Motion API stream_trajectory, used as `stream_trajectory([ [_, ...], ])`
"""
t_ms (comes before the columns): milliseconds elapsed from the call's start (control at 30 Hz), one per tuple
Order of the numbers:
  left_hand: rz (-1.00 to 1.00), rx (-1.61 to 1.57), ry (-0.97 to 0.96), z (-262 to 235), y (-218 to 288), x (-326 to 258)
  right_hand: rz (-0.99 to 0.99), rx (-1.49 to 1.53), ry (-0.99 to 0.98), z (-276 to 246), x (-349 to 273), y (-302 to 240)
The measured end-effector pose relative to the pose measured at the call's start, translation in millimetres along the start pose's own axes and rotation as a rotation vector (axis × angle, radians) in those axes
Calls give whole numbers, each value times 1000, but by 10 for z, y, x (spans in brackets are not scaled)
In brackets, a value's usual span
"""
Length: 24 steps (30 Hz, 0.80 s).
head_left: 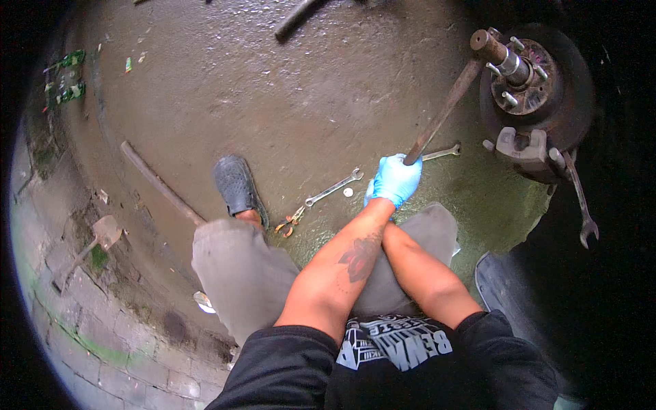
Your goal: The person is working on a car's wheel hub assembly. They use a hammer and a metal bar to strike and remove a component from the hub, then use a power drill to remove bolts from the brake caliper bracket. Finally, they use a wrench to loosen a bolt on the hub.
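Note:
Both arms cross at the wrists over the end of a long-handled hammer. My left hand (398,180), in a blue glove, is closed round the handle of the hammer (445,109). My right hand (370,194) is mostly hidden beneath it, with a blue sliver showing at the handle's end. The hammer's rusty head is up against the silver centre of a wheel hub (540,97) with studs. Below the hub sits a grey brake caliper (523,145), and a wrench (581,198) hangs from it.
On the wet floor lie a combination wrench (333,188), another wrench (443,152), orange-handled pliers (291,223) and a small white disc (348,192). A long bar (158,180) lies left of my shoe (237,181). A dark pipe (296,20) is at the far side.

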State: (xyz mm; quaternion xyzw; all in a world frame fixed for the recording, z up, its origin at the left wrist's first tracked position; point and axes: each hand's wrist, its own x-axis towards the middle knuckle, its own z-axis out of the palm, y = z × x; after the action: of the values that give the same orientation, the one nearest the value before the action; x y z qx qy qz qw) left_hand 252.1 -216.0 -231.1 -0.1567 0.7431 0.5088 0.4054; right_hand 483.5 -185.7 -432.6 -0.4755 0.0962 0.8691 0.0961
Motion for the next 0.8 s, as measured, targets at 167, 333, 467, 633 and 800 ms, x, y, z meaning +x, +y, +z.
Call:
stream_trajectory([
  [167,27,-6,20,72,-15,-31,24,18,-139,93,23,82],
  [333,-2,-68,-26,124,-22,-62,-21,-135,-441,494,41,155],
  [467,216,-57,1,18,16,97,-533,-1340,112,1263,-353,401],
  [633,585,-350,39,-323,1451,671,-538,-1765,756,1865,-739,613],
  [800,560,-189,-392,-627,2436,924,-805,-1717,758,2052,-776,776],
])
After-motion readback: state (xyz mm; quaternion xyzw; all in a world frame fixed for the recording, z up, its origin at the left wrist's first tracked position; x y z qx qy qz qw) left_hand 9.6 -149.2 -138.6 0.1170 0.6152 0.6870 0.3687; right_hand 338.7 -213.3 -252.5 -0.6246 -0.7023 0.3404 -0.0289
